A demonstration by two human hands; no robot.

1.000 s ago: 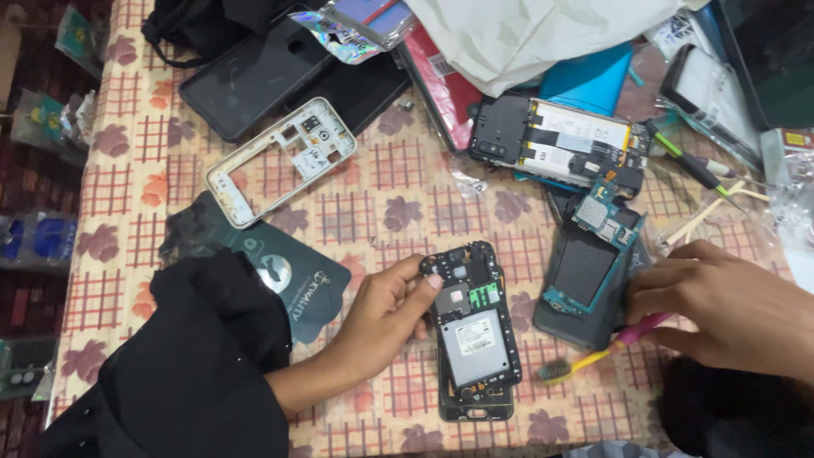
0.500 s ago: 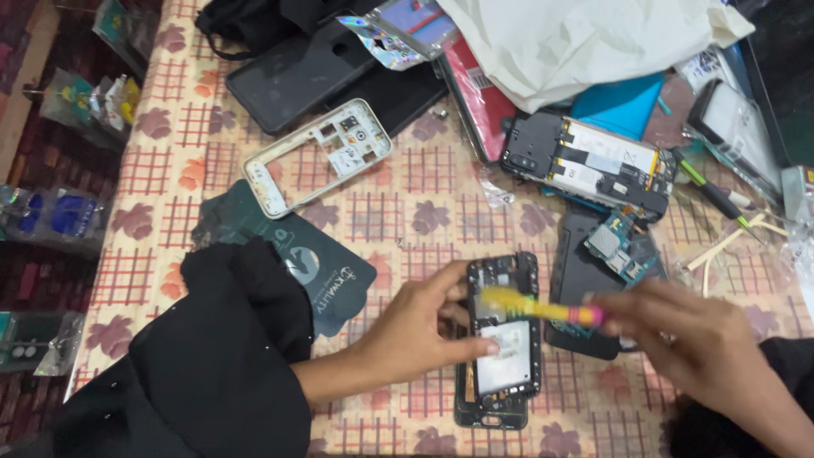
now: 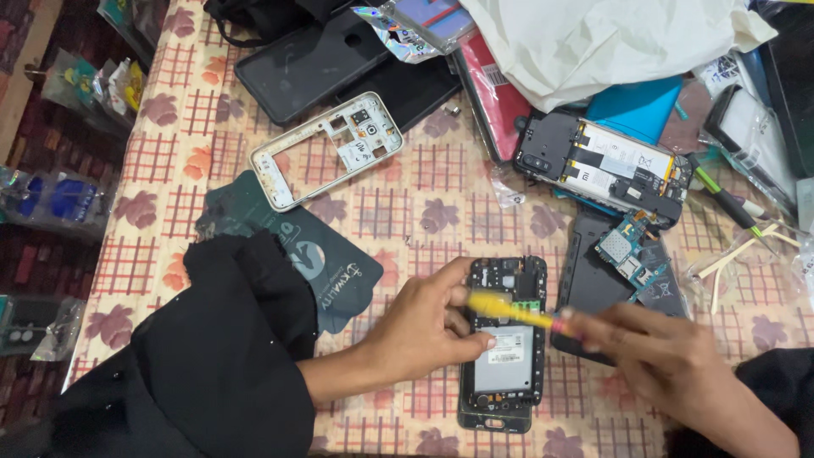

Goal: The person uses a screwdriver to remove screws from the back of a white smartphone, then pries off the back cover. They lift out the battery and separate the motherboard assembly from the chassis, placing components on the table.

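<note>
Right hand [image 3: 670, 365] just swung its pinched yellow brush [image 3: 509, 310] – bristles look blurred – over the opened phone [image 3: 505, 343] the left hand [image 3: 424, 331] grips.

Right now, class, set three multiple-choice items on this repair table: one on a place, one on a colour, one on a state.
1. Where does the white phone frame lie?
A. on the far side of the table from the hands, to the left
B. under the right hand
C. on the floor

2. What colour is the tool in the right hand?
A. black
B. yellow with a pink end
C. silver

3. In what state is the phone steadied by the left hand?
A. closed, screen up
B. still in a box
C. back off, insides bare

Answers: 1 A, it rests on the checked cloth above the hands. 2 B, the shaft is yellow. 3 C, circuit board and battery bay show.
</note>
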